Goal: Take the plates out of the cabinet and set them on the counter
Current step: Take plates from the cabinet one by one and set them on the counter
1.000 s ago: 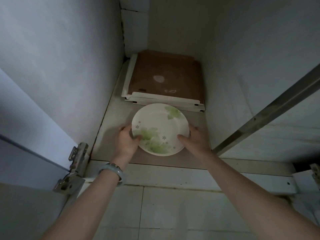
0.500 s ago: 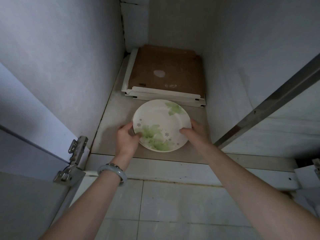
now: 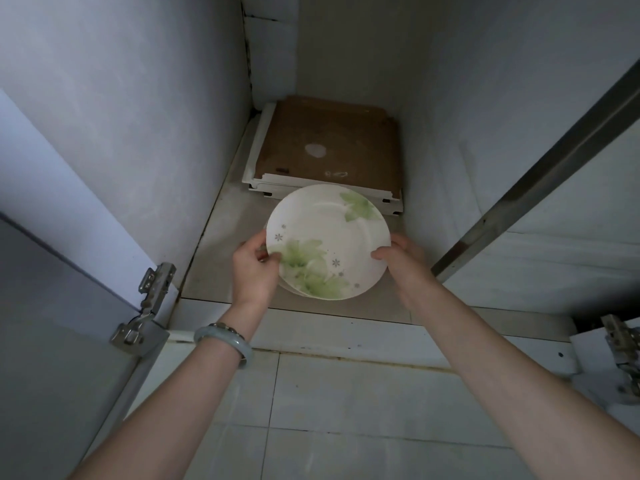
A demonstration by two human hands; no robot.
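A small stack of white plates with green leaf prints [image 3: 327, 237] is held just above the floor of the open low cabinet [image 3: 221, 258]. The stack tilts toward me, and the rim of a lower plate shows under its near left edge. My left hand [image 3: 254, 268] grips the left rim, thumb on top. My right hand [image 3: 403, 263] grips the right rim the same way. A pale green bangle [image 3: 225, 341] circles my left wrist.
Flat boards with a brown top [image 3: 329, 150] lie stacked at the back of the cabinet. The open left door with its metal hinge [image 3: 145, 306] stands at the left. A metal rail [image 3: 540, 168] slants across the right. Another hinge [image 3: 623, 355] is at far right. Pale floor tiles [image 3: 346, 410] lie below.
Both hands have lifted the plates off the cabinet floor and tilted them toward me. The plates look larger and nearer than a second ago.
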